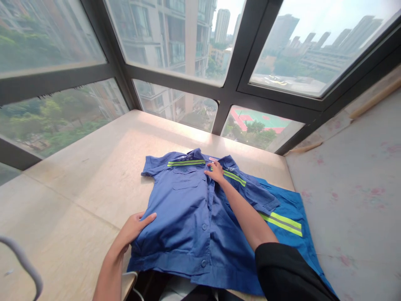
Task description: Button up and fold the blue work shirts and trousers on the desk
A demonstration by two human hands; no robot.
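A short-sleeved blue work shirt lies front side up, with yellow-green reflective strips across the chest and buttons down the front. Its collar points away from me. At the shirt's left side edge, my left hand grips the cloth, thumb on top and fingers mostly hidden beneath. My right hand is at the top of the front opening, just below the collar, its fingers closed on the cloth there. Under the shirt's right side lies a brighter blue garment with a similar reflective strip.
The garments rest on a pale, wide window ledge. Dark-framed windows border its far and left sides. A wall with flowered paper stands on the right. A grey cable curves at lower left.
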